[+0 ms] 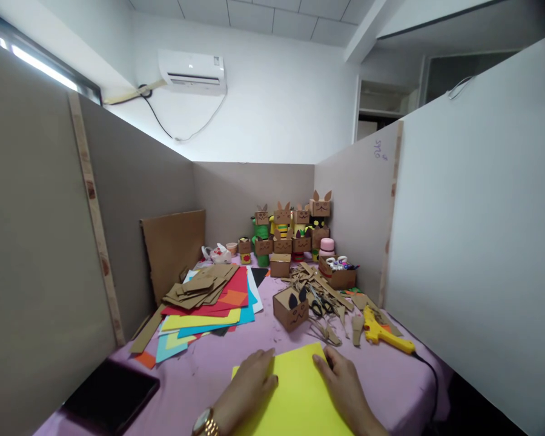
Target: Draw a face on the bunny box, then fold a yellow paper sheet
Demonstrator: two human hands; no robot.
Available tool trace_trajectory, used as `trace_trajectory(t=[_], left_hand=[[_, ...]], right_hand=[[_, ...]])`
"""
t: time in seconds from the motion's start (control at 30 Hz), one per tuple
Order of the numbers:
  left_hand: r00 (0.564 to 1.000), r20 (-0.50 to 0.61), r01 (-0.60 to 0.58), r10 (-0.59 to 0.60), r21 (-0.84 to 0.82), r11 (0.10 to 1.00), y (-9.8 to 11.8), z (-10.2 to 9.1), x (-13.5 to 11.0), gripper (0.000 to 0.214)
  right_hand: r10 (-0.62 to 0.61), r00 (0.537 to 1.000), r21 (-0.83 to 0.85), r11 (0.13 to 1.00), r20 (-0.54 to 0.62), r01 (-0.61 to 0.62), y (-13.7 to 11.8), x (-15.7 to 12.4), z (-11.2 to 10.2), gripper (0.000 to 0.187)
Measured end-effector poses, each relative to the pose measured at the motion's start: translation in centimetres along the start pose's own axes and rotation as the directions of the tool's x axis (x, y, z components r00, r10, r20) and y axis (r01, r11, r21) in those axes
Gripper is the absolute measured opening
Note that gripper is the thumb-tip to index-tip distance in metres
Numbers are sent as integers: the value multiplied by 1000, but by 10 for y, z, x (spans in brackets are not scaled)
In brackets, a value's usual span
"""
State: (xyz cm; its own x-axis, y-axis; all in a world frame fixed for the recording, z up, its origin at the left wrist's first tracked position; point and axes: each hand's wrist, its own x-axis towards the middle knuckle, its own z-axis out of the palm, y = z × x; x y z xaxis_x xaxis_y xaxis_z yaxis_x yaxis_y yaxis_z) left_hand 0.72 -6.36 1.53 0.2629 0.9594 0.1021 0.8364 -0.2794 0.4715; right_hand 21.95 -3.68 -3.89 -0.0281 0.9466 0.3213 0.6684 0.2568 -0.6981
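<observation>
Both my left grip (254,378) and right grip (323,358), half-curled, hold yellow paper (297,393); uneven pulling could crease it between them.

Hands (254,376): two; yellow sheet (300,390) at hands: one; wristwatch (203,422): one. Yellow glue gun (384,335): one; wall air conditioner (193,72): one. Rear cardboard figures (282,217): overlapping, exact count unclear.

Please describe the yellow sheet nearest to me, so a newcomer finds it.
Find the pinkish tablecloth, then the nearest cardboard box, with two dark ears. Nearer still is the yellow sheet. Unlike the yellow paper in the pile, it is touched by the left hand and the right hand.
</observation>
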Motion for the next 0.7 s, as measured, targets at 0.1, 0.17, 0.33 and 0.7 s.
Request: trace_trajectory(t=[0.1,0.17,0.33,0.7], left_hand=[[998,-57,-4,5,16,1000,-1,13,-1,38],[995,-96,-5,8,27,1000,-3,20,-2,36],[990,-137,-13,18,40,999,-9,28,-1,36],[982,-182,-39,49,57,998,-9,26,0,32]], right_hand=[[2,1000,36,999,-4,-2,2,0,2,28],[7,1000,29,1000,1,-7,4,1,3,27],[-13,1000,-65,998,13,14,-2,7,-3,22],[-167,971,-212,956,173,202,-20,25,-4,23]])
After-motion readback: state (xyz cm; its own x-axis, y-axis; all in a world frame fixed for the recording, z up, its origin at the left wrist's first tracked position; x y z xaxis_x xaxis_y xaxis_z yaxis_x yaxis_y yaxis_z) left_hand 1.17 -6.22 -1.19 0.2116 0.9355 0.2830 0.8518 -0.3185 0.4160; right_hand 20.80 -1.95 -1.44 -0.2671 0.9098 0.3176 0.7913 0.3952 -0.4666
